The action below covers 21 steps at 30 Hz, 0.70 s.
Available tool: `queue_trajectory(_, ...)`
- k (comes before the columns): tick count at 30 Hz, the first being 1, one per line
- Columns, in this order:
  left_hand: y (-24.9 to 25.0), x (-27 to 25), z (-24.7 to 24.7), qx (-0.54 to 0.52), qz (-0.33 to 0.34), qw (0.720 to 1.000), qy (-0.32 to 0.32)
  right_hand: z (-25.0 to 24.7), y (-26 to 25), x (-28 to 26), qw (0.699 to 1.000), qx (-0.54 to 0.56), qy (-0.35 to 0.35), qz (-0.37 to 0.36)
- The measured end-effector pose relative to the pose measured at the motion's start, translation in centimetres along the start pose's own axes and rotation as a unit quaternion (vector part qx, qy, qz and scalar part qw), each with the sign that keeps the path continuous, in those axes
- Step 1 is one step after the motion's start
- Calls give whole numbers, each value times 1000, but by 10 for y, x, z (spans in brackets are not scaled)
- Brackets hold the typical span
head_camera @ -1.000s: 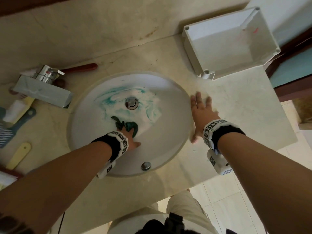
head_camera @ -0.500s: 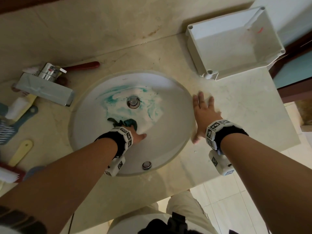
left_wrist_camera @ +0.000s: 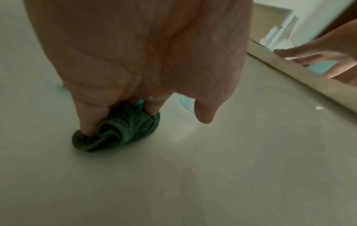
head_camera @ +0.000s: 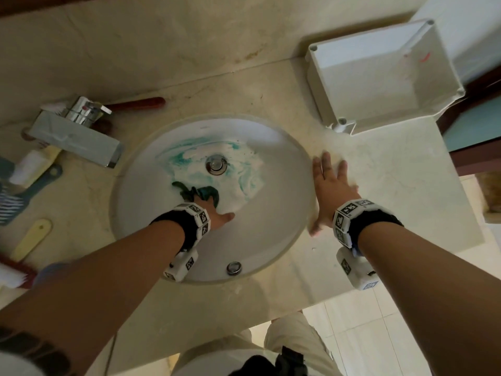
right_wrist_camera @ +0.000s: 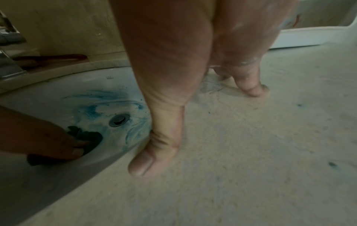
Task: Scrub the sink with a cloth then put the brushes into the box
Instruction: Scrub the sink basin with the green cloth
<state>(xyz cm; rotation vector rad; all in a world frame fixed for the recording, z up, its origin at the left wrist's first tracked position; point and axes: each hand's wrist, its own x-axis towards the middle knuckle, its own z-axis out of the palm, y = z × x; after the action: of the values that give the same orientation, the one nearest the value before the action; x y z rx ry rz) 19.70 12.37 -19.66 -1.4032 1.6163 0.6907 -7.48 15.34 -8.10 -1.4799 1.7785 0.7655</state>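
1. Down in the sink (head_camera: 271, 234), left hand (head_camera: 217, 217) clenched round the bunched green cloth (head_camera: 199, 192), shifted slightly leftward since a moment ago.
2. Beside the rim, right hand (head_camera: 329, 191) still flat, fingers released, on the beige counter (head_camera: 393, 185).
3. Farther left, brushes (head_camera: 32, 237) beside the tap (head_camera: 73, 134); far right, white box (head_camera: 379, 77).
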Motion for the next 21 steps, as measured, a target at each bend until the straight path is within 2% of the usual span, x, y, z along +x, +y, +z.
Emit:
queue_trajectory(4,8,4,-20,-50,-12,998,-24,0,1,-1,1000,-2,-1,4)
queue_trajectory(10,34,-8,13,-48,22,998,-37,0,0,-3,1000,-6,4,6)
queue_trajectory(16,1,9,-3,-53,-30,998,7,2,-1,-2,1000,-10,7,-10)
queue_trajectory(21,26,6,-2,-97,-39,993,-50,4,0,-5,999,-48,10,-10)
